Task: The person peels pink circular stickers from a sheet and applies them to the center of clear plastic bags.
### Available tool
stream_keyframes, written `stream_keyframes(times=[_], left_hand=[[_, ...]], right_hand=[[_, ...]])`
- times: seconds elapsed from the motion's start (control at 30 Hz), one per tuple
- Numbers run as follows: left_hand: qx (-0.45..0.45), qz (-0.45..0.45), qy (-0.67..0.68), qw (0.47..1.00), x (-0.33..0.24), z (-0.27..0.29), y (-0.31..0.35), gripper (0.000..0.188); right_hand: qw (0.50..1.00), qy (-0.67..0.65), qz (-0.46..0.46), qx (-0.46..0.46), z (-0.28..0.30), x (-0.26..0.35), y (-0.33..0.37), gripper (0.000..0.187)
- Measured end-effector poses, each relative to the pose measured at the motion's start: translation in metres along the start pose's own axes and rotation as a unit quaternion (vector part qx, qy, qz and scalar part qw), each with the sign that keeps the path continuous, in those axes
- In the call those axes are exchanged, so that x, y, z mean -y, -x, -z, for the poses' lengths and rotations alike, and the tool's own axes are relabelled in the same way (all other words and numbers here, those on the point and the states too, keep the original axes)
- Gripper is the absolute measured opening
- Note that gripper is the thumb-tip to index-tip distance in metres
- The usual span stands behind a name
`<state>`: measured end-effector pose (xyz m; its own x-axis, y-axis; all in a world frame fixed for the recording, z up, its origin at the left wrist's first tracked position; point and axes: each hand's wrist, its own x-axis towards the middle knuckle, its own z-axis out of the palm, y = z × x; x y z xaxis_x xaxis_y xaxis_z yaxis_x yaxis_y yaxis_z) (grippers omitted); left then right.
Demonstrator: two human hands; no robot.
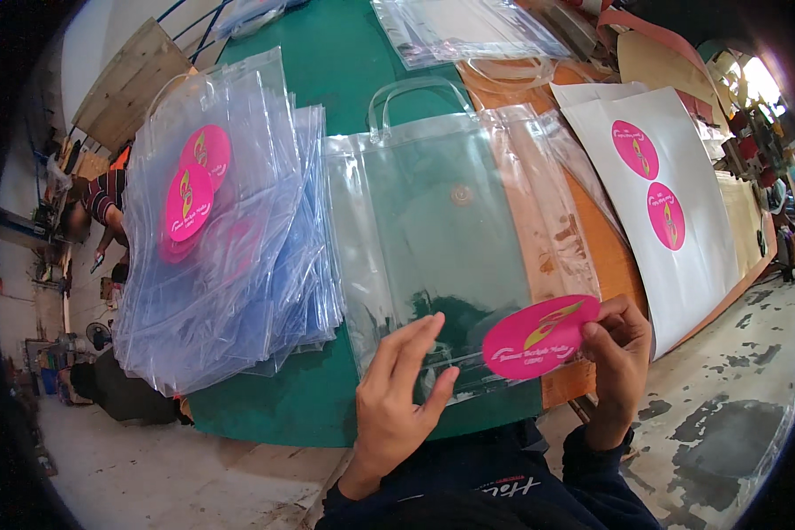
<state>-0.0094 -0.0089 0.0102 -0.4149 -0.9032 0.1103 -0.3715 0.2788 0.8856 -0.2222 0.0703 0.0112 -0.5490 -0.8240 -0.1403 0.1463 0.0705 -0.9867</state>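
A pink oval sticker with a yellow-green design is pinched at its right edge by my right hand. It hovers over the lower right part of a clear plastic bag, which lies flat with its looped handle pointing away from me. My left hand is over the bag's lower edge, thumb and fingers apart, holding nothing. I cannot tell whether it touches the plastic. On the right lies a white sticker sheet carrying two more pink oval stickers.
A tall stack of clear bags, the top ones with pink stickers, stands at left on the green table. More clear bags lie at the far side. Beyond the left edge is another person. A wooden board leans behind the stack.
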Motion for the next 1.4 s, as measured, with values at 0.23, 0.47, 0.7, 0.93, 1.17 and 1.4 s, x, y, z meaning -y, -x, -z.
stream_keyframes(times=[0.23,0.47,0.7,0.93,1.17,1.4], left_hand=[[0.139,-0.036,-0.389,0.91,0.004,-0.001,0.006,0.062],[0.177,-0.044,-0.394,0.901,0.007,0.003,0.009,0.067],[0.189,-0.054,-0.392,0.899,0.01,0.009,0.011,0.068],[0.214,-0.068,-0.395,0.891,0.01,0.016,0.018,0.07],[0.197,-0.054,-0.393,0.897,0.012,0.007,0.021,0.066],[0.165,-0.059,-0.38,0.908,0.018,0.007,0.019,0.067]], right_hand=[[0.975,-0.222,-0.024,-0.006,0.021,-0.011,-0.003,0.013],[0.947,-0.315,-0.052,-0.018,0.023,-0.012,0.001,0.015],[0.944,-0.323,-0.063,-0.016,0.025,-0.015,0.006,0.014],[0.948,-0.307,-0.068,-0.056,0.021,-0.013,0.015,0.012],[0.954,-0.294,-0.037,-0.054,0.015,-0.014,0.011,0.013],[0.948,-0.315,-0.029,-0.037,0.023,-0.019,0.006,0.012]])
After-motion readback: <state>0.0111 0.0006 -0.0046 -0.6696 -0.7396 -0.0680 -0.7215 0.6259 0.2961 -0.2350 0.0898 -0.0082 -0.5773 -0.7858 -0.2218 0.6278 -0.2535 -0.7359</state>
